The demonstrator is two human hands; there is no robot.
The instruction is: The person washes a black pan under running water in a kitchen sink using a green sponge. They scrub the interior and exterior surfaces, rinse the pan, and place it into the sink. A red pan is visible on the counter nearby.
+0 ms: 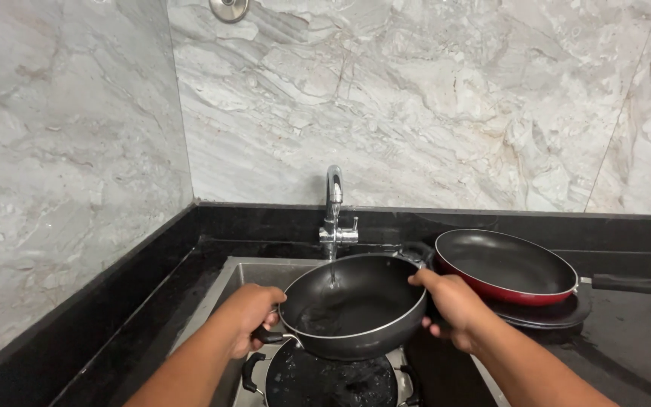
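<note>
A black two-handled pan [356, 301] is held tilted over the steel sink [254, 273], under the chrome tap [334, 207]. A thin stream of water falls from the tap into the pan and pools at its bottom. My left hand [249, 315] grips the pan's near-left handle. My right hand [452, 305] holds the right rim, thumb over the edge. Below the pan, inside the sink, lies another black pot [329, 380] with side handles, wet with droplets.
A red frying pan [506, 265] with a black inside and long black handle [634, 285] rests on a dark flat plate on the black counter [627, 339] to the right. Marble-patterned walls meet in the corner behind the sink.
</note>
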